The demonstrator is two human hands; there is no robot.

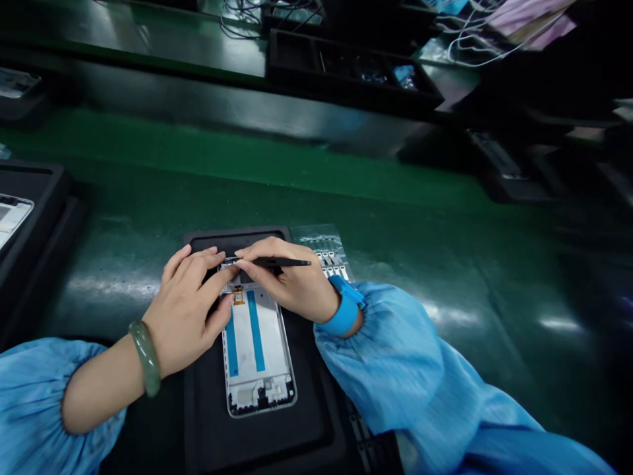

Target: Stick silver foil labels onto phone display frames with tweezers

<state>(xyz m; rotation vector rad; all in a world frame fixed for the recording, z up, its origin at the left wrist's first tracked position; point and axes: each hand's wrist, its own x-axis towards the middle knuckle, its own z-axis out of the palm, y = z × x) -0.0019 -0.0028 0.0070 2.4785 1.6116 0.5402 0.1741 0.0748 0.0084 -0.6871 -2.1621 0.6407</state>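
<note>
A phone frame (270, 336) with a white inner face and two blue strips lies in a black foam tray (212, 422). My left hand (190, 303) rests over the frame's upper left, fingers apart, its fingertips at the top end. Between the thumb and fingers of my right hand (291, 274) is a slim black stick-like tool (284, 262), held nearly level. Its tip is hidden by my fingers at the top of the frame. A small gold flex cable (239, 297) shows just below my left index finger.
Right of the tray lies a clear plastic sheet (316, 234) with rows of small parts. Another black tray (37, 181) with a phone frame (12, 214) stands at left. Across the green bench (386, 237), a divided black box (297, 56) and white cables (469, 43) sit at the back.
</note>
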